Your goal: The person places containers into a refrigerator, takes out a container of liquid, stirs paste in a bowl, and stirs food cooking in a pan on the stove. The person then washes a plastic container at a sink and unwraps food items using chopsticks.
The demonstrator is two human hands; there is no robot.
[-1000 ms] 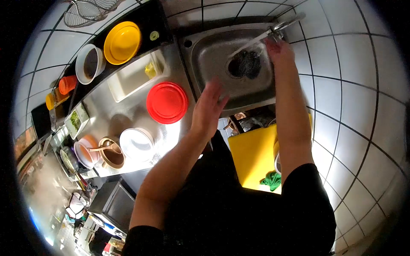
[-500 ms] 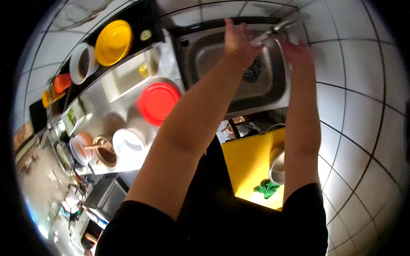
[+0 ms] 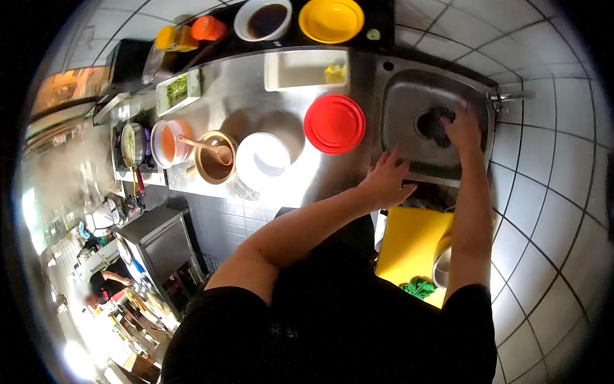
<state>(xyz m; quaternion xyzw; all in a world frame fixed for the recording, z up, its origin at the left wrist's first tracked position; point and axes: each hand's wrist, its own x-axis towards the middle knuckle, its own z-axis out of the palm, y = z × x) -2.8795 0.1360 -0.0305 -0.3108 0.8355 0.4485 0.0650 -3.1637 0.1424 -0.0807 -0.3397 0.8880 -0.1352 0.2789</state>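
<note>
Over the front left edge of the metal sink (image 3: 409,118) is my left hand (image 3: 387,178), its fingers spread and nothing in it. My right hand (image 3: 463,128) is inside the basin, fingers apart, beside the dark drain strainer (image 3: 432,126); it holds nothing that I can see. The faucet (image 3: 511,97) sticks out from the tiled wall at the sink's right, and no stream shows from it. A round red lid (image 3: 334,124) lies on the steel counter left of the sink.
On the counter stand a white bowl (image 3: 263,161), a brown pot (image 3: 214,168) with a ladle, and a white tray (image 3: 281,80). A yellow board (image 3: 409,246) with a green cloth (image 3: 419,288) is below the sink. Another person (image 3: 102,285) is far off at lower left.
The view has turned toward the left. Both hands have left the faucet; the left has drawn back to the sink's edge, the right is lower in the basin. The water stream is gone.
</note>
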